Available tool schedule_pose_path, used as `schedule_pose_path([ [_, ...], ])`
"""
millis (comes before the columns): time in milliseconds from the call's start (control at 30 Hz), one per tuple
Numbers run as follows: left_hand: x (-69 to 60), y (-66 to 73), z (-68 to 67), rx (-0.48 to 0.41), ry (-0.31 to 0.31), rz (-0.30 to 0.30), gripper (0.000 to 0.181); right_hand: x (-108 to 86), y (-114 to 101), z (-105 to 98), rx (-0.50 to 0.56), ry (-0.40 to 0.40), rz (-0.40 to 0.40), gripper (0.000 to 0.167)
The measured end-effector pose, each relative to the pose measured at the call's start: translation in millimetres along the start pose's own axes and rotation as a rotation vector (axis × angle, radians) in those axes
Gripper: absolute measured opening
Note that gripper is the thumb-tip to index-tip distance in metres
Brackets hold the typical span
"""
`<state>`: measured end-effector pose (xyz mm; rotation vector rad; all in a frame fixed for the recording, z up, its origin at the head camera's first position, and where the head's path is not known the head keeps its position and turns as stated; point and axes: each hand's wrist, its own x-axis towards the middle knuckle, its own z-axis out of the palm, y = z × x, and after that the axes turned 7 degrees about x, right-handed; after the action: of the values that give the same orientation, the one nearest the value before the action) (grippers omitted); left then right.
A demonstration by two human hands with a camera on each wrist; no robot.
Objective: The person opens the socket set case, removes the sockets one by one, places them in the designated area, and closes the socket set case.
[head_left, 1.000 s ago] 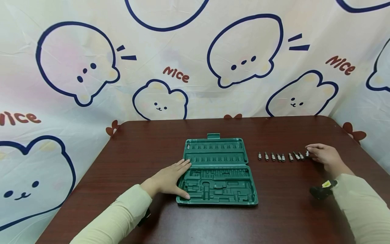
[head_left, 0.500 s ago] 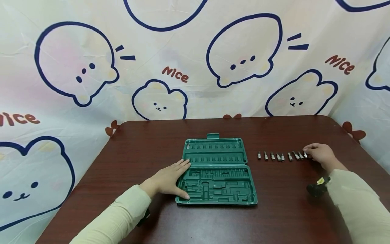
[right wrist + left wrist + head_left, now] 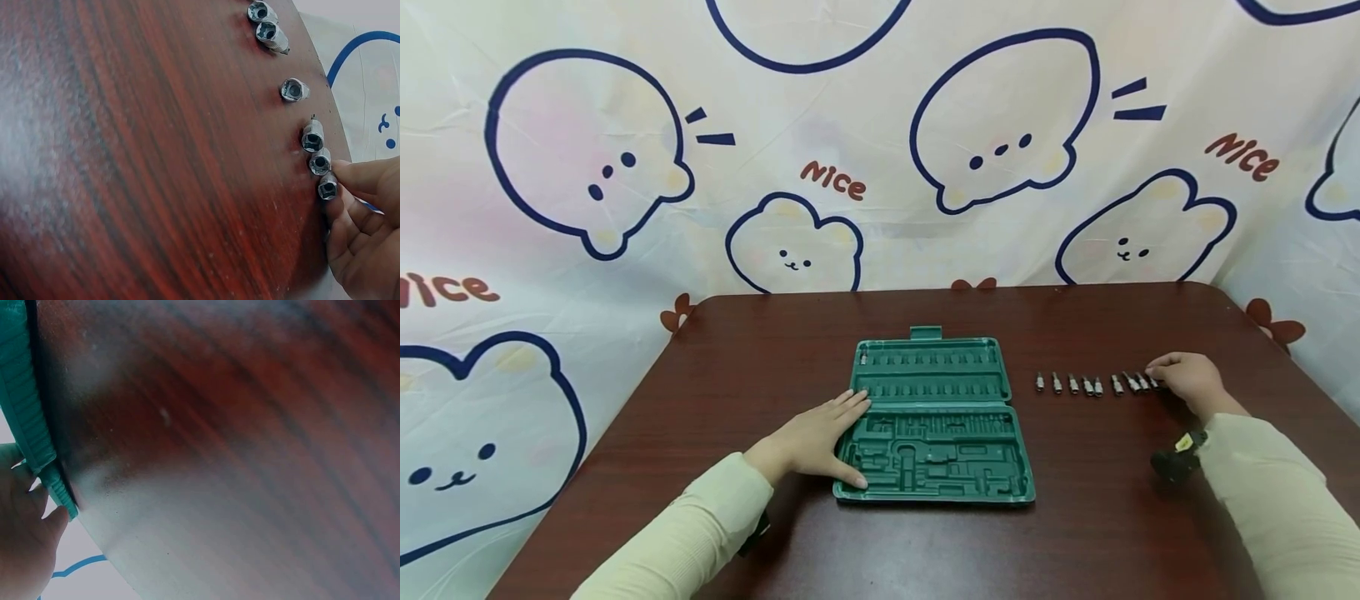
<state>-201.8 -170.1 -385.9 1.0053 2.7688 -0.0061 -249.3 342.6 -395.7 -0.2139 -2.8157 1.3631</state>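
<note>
An open green plastic tool case [image 3: 934, 454] lies on the table with moulded slots; one small metal piece [image 3: 863, 359] sits in the top left slot. My left hand [image 3: 812, 437] rests on the case's left edge, fingers straight and thumb spread. To the right of the case stretches a row of small silver bit sockets [image 3: 1087, 387]. At the row's right end my right hand [image 3: 1193, 383] pinches the last bit socket [image 3: 327, 189] between thumb and fingers. In the right wrist view, that socket lies against its neighbour [image 3: 320, 162]; its far end is hidden by the fingers.
The dark red-brown wooden table [image 3: 760, 350] has its far edge just beyond the case's latch [image 3: 925, 333]. Behind hangs a pale cloth [image 3: 880, 250] printed with cartoon bears. A black wrist camera [image 3: 1177, 460] hangs beneath the right sleeve.
My right hand has moved slightly left with the last bit socket, bringing it down beside the others at the row's end. The left hand and the case have stayed put.
</note>
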Motion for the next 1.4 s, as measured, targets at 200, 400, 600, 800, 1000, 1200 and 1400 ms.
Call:
schedule_pose_path([
  [200,-0.8,1.1,0.0,-0.005,-0.001,-0.003,0.109,-0.2,2,-1,0.032,-0.006,0.030,0.031],
  [400,-0.2,0.4,-0.6,-0.001,-0.005,-0.009,0.110,-1.4,-1,-2,0.069,-0.006,0.042,0.032],
  [600,1.5,0.0,-1.5,0.007,-0.006,-0.005,0.110,-4.4,-5,-4,0.075,0.002,0.035,0.034],
  [800,0.5,0.0,-1.3,-0.005,0.001,-0.001,0.110,1.1,-5,-3,0.103,0.034,0.042,0.041],
  [1000,-0.3,-0.4,-2.2,-0.004,0.009,-0.002,0.109,22.7,1,5,0.115,0.066,0.016,0.051],
  [1200,-0.9,0.1,-2.4,-0.019,0.006,-0.005,0.108,27.2,-24,21,0.228,0.020,0.010,0.043],
  [1400,-1.3,1.0,-1.9,-0.017,0.004,-0.002,0.108,6.8,-69,41,0.279,-0.060,0.007,0.044],
])
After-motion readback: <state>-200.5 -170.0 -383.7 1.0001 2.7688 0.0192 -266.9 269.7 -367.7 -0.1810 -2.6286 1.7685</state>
